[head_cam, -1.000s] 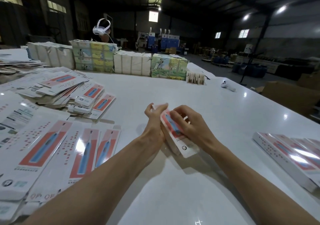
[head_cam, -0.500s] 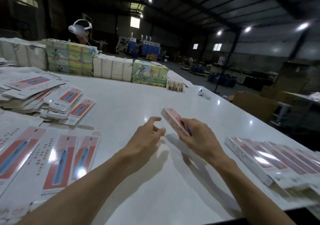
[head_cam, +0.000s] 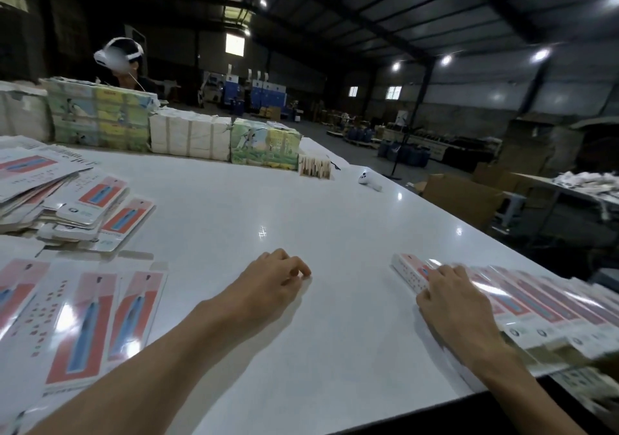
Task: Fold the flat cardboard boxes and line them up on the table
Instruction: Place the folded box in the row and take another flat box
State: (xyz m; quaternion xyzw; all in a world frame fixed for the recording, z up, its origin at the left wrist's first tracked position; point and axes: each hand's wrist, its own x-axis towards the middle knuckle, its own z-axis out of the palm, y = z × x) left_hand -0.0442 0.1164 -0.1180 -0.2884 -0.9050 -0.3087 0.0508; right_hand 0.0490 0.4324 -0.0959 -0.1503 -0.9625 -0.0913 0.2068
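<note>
Hands apart: left hand (head_cam: 271,277) rests empty on the counter (head_cam: 301,220); right hand (head_cam: 445,292) presses the folded box (head_cam: 408,269), probably light and slick; grip its long edges.

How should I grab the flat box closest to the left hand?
On the flat box, pinch the right long edge, coming from the bare table side where the left hand is. It lies flat; that edge is free, the other meets the neighbouring flat box.

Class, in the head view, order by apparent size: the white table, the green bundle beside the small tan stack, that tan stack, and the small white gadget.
1. white table
2. green bundle
3. tan stack and white gadget: look alike, unranked.
</note>
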